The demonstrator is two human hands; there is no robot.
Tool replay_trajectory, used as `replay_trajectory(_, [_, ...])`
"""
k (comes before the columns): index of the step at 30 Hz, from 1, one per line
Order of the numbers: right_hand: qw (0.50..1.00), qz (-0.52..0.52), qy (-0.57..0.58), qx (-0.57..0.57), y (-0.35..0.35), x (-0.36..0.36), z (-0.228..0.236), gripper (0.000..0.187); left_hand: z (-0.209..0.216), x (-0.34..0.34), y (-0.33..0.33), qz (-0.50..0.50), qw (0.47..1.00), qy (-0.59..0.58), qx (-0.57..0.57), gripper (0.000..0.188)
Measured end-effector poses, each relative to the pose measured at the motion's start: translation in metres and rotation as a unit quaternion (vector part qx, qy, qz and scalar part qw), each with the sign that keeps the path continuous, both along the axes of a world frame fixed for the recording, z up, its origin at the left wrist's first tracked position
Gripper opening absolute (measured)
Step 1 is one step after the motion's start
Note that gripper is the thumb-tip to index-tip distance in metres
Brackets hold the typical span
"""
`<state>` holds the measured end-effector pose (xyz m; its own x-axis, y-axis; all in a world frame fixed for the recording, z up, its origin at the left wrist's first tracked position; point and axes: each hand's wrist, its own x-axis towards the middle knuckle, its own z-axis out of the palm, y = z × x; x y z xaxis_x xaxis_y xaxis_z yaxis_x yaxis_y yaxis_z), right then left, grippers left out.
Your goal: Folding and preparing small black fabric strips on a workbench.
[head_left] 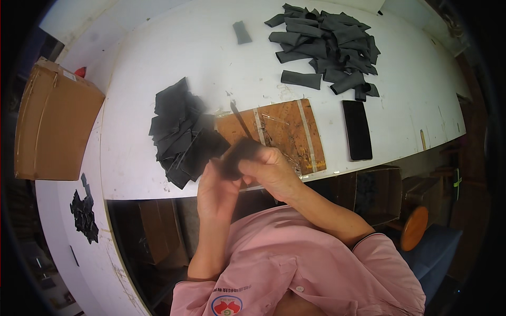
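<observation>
My left hand (215, 184) and my right hand (271, 171) are close together at the table's front edge, both closed on a dark piece of cloth (237, 158). That cloth is blurred, so its exact shape is hard to tell. Just beyond it, a thin dark strip or tool (240, 119) slants over a brown wooden board (287, 126); I cannot tell whether my right hand touches it. To the left of my hands lies a heap of flat black cloth pieces (179, 131), partly hidden by my left hand's side.
A pile of dark grey tube-like cloth pieces (332, 42) lies far right, with one lone piece (242, 32) left of it. A black phone (357, 130) rests right of the board. A cardboard box (58, 124) and black scraps (84, 210) are at the left.
</observation>
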<state>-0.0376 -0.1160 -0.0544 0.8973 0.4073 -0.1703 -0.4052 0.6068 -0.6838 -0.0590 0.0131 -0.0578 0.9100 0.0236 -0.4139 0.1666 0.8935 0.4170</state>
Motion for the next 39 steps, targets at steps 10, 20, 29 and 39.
replay_trajectory(10, [0.846, -0.195, -0.293, -0.4, -0.008, -0.008, 0.006, 0.01, -0.007, -0.005, -0.014, -0.023, 0.964, 0.012, 0.263, 0.022])
replay_trajectory(20, [0.672, -0.23, -0.438, -0.552, -0.022, -0.003, 0.005, 0.017, 0.035, -0.022, -0.031, -0.044, 0.844, -0.138, 0.516, 0.024])
replay_trajectory(29, [0.528, -0.251, -0.537, -0.607, -0.031, -0.001, -0.008, 0.013, 0.031, -0.007, -0.029, -0.11, 0.91, -0.033, 0.398, 0.01])
replay_trajectory(39, [0.54, -0.131, -0.541, -0.631, -0.044, -0.014, -0.005, 0.017, 0.009, -0.009, -0.031, -0.059, 0.82, -0.068, 0.565, 0.009])
